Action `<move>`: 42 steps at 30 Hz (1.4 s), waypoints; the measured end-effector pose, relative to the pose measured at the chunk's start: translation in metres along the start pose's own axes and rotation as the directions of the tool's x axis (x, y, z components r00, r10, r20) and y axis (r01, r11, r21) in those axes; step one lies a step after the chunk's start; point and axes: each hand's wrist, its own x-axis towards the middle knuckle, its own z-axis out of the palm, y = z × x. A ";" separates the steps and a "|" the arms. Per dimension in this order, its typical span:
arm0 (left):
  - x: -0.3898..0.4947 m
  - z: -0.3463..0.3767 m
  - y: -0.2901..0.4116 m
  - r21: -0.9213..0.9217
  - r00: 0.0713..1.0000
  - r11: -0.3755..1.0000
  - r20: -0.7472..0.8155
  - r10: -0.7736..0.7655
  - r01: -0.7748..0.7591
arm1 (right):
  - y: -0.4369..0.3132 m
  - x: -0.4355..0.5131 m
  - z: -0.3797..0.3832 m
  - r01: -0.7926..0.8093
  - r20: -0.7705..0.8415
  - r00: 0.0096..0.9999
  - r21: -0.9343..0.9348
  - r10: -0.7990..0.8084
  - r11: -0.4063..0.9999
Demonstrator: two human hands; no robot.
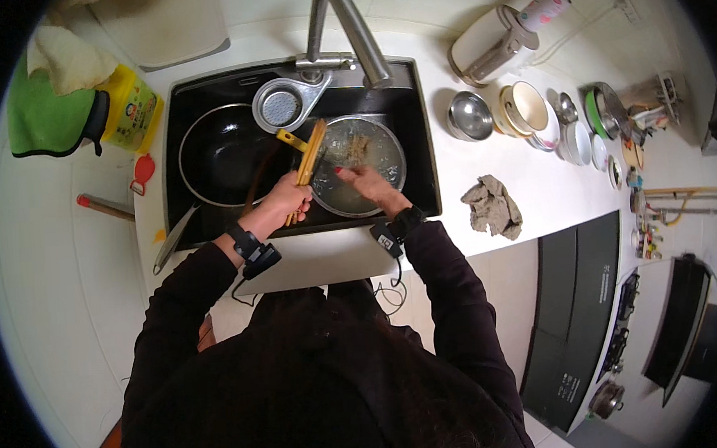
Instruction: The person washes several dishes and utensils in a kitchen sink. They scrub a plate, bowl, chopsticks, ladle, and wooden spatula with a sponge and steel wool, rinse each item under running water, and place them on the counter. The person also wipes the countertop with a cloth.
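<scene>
My left hand [291,198] is closed around a bundle of wooden chopsticks [311,156], tilted up over the sink. A yellow handle [292,140] with a hole at its end juts from beside the bundle; the rest of that utensil is hidden. My right hand [369,185] is over a round metal basin [401,160] of cloudy water, its fingers partly hidden. Something brown and bristly [359,149] shows in the water; I cannot tell what. Left of the basin, a dark wok [218,152] lies in the black sink [422,134].
A metal sink strainer [281,107] sits behind, under the faucet [353,30]. The wok's handle [175,240] crosses the left sink edge. Right on the counter are a crumpled cloth [493,208], a steel bowl [470,116] and stacked bowls [527,108]. A red peeler [143,169] lies left.
</scene>
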 end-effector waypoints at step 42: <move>0.036 -0.014 -0.015 0.724 0.927 0.605 -0.128 -0.352 0.330 | 0.010 -0.125 -0.194 0.499 0.133 0.864 -0.360 -0.486 0.788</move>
